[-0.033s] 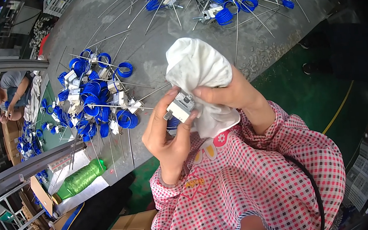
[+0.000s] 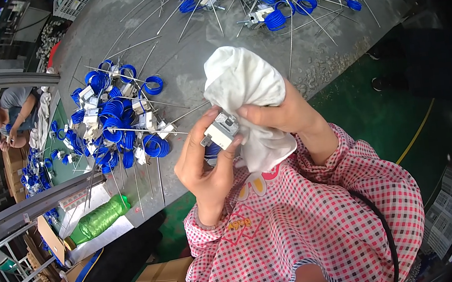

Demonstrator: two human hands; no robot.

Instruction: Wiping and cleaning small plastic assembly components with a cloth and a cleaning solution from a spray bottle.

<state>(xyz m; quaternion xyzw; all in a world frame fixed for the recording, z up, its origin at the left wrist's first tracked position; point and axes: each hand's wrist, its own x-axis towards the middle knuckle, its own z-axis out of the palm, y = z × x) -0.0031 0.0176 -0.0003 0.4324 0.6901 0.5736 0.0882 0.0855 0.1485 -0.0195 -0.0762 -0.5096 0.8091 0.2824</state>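
Between the thumb and fingers of my left hand is a capillary thermostat, a small white block with a metal face. Part of a blue coil shows behind it, beside my left palm. My right hand grips a crumpled white cloth, with the thumb pressed on it close to the thermostat's metal side. The cloth hangs down below the thumb, and my other right fingers are hidden behind it. Both hands are held close together in front of my checked sleeves.
A heap of similar thermostats with blue coils and thin rods lies left on the grey table; another pile is at the far side. A green bottle lies at the lower left. Another person sits beyond the metal frame.
The hanging lower end of the cloth has shifted slightly down. Both hands stay in nearly the same place, with the same holds.
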